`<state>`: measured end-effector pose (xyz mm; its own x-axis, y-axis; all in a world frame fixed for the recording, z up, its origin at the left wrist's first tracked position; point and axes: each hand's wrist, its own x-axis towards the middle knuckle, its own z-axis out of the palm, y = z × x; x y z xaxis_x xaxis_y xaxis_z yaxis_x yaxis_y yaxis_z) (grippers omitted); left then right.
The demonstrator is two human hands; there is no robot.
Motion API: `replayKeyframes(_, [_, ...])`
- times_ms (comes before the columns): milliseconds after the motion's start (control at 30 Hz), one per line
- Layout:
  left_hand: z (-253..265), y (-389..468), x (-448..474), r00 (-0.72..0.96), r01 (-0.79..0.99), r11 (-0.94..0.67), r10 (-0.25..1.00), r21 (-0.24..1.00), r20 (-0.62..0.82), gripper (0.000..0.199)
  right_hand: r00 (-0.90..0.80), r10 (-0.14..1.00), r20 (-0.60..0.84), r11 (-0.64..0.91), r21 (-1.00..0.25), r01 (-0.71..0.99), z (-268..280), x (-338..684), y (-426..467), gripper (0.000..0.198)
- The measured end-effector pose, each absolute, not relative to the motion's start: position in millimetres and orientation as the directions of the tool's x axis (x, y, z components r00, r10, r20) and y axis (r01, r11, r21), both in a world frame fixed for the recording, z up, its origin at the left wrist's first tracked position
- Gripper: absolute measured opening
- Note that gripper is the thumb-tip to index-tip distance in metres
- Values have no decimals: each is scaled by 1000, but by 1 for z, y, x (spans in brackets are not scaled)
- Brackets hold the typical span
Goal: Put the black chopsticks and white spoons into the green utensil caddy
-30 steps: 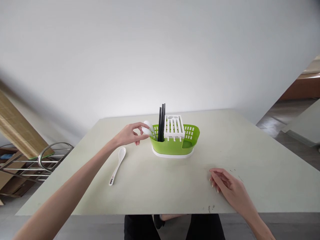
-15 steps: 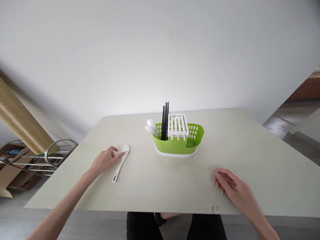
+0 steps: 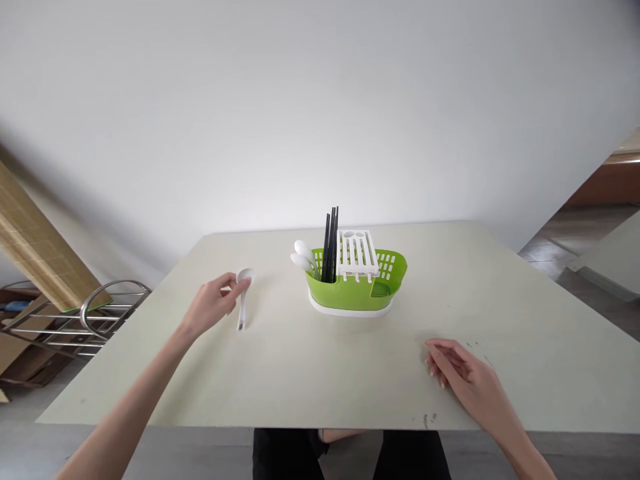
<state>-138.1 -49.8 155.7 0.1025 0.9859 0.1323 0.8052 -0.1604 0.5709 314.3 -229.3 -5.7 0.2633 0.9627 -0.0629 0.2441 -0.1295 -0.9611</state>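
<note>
Pinched between the thumb and fingers of my left hand [image 3: 215, 303] is a white spoon [image 3: 243, 308], held just below its bowl. The bowl points up and the handle hangs down toward the tabletop; whether its end touches cannot be told. My right hand [image 3: 463, 373] rests on the table's near right side, fingers loosely bent and slightly apart, holding nothing. Between the hands, farther back, stands a green utensil basket [image 3: 350, 293] with a white base. Two white spoons [image 3: 303, 253] lean in its left end beside several black chopsticks [image 3: 330, 247]. A white slotted rack [image 3: 357, 253] sits across its middle.
The pale table [image 3: 310, 380] meets a white wall [image 3: 320, 113] at the back. Left of it stand a metal rack [image 3: 87, 327], a cardboard box [image 3: 30, 360] and a leaning bamboo-like panel [image 3: 45, 240]. My legs [image 3: 285, 457] are below the front edge.
My left hand has closed on the spoon and raised its bowl end off the table, shifting it slightly away from me. My right hand stays in place.
</note>
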Motion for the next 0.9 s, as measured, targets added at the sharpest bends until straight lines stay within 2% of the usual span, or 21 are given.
replayKeyframes(67, [181,-59,-125,86,703,-225,969,675,233,43,268,962,-59,-128,-961,246,-5,314,-229,45])
replayKeyframes(133, [202,-67,-107,76,597,-341,925,726,372,38,270,961,-55,-125,-961,248,-4,313,-229,45])
replayKeyframes(233, [221,-73,-80,76,495,-474,859,729,507,38,273,961,-48,-119,-961,250,-2,312,-229,46])
replayKeyframes(333, [222,-71,-57,117,457,-531,831,714,544,40,272,962,-34,-106,-962,253,-2,312,-229,47])
replayKeyframes(467, [211,-63,-34,221,450,-560,825,696,520,40,254,967,-28,-92,-966,243,-4,313,-227,46])
replayKeyframes(767, [185,-50,-21,494,564,-591,801,577,337,34,233,971,-45,-103,-965,242,-3,311,-225,47])
replayKeyframes(900, [173,-50,-26,520,586,-572,808,574,275,33,224,973,-51,-108,-963,247,-5,312,-225,47])
